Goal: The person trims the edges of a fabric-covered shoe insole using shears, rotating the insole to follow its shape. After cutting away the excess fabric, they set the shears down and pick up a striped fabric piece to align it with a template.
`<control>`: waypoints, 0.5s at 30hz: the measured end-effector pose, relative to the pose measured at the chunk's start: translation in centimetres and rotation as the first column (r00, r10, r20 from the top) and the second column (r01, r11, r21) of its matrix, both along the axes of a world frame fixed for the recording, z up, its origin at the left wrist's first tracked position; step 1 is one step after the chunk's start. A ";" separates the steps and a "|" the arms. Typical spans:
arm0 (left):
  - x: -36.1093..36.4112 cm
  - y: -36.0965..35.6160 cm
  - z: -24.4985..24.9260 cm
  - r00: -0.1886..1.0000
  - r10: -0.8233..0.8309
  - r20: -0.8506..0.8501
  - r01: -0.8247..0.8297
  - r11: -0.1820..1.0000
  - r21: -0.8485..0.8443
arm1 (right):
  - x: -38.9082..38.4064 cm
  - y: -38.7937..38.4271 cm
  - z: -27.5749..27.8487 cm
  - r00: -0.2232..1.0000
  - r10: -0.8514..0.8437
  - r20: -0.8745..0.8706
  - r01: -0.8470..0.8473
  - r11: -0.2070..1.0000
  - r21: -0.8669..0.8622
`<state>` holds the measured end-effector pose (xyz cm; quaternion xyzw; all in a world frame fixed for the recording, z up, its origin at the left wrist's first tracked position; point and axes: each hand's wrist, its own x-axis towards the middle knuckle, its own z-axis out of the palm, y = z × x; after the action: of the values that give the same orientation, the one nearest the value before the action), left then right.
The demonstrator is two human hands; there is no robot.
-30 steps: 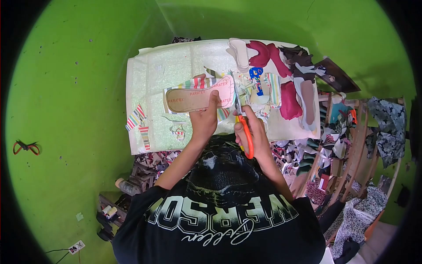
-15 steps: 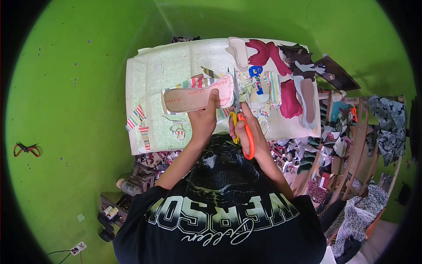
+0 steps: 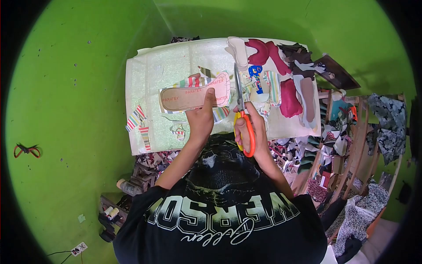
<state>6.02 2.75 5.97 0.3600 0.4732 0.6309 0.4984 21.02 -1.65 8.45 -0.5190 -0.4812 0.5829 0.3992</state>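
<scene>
My left hand [image 3: 201, 115] grips an insole [image 3: 187, 97] printed PARATEX in red, the thumb on top and the fingers beneath. Striped fabric shows along its upper edge and under its lower right edge. My right hand [image 3: 257, 125] is wrapped round scissors [image 3: 238, 88] with one orange and one yellow handle. Their blades point away from me, look closed together and stand just right of the insole, apart from it. Striped offcuts [image 3: 136, 118] lie on the table at the left.
The white-covered table [image 3: 149, 66] carries maroon pieces [image 3: 290, 99], pale sole shapes [image 3: 238, 50], a blue patterned piece [image 3: 256, 72] and dark scraps [image 3: 296, 55]. At the right stands a wooden rack [image 3: 349, 154] heaped with fabric. Scraps fill the space below the table edge.
The insole and my left hand have shifted slightly left, away from the scissors. The scissor blades have come together and no longer meet the insole's right end.
</scene>
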 end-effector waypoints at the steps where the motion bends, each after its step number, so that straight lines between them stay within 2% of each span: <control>1: -0.2 0.1 -0.1 0.997 -0.011 0.073 0.012 1.000 -0.013 | 0.0 0.0 -0.3 1.000 0.000 0.000 0.000 1.000 0.000; 2: -0.3 0.2 -0.2 0.989 -0.022 0.146 0.026 0.999 -0.025 | -0.1 0.2 -0.6 0.999 -0.035 -0.027 0.037 0.998 0.048; 3: -0.3 0.2 -0.1 0.989 -0.025 0.146 0.029 0.999 -0.026 | -0.1 0.3 -1.0 0.996 -0.070 -0.056 0.075 0.993 0.093; 4: -0.2 0.2 0.2 0.958 -0.037 0.286 0.050 0.998 -0.038 | -0.5 0.7 -1.4 0.988 -0.133 -0.081 0.145 0.976 0.165; 5: -0.1 0.2 0.3 0.907 -0.049 0.419 0.075 0.996 -0.047 | -0.9 1.0 -1.5 0.987 -0.140 -0.082 0.152 0.975 0.164; 7: 0.0 0.2 -0.1 0.891 -0.063 0.451 0.095 0.994 -0.049 | -2.1 1.7 -0.8 0.949 -0.261 -0.179 0.303 0.913 0.275; 8: 0.0 0.1 -0.3 0.874 -0.069 0.481 0.107 0.993 -0.051 | -2.4 2.0 0.2 0.948 -0.285 -0.142 0.317 0.887 0.337; 12: 0.4 0.0 -0.2 0.870 -0.063 0.489 0.089 0.996 -0.029 | -2.9 3.0 0.2 0.937 -0.276 -0.213 0.326 0.910 0.257; 15: 0.1 0.0 -0.2 0.859 -0.058 0.509 0.089 0.995 -0.038 | -3.3 3.0 -0.2 0.930 -0.294 -0.219 0.350 0.891 0.289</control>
<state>6.13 2.73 5.81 0.1841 0.3302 0.6695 0.6394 17.77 1.31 8.30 -0.4676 -0.4414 0.4634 0.6097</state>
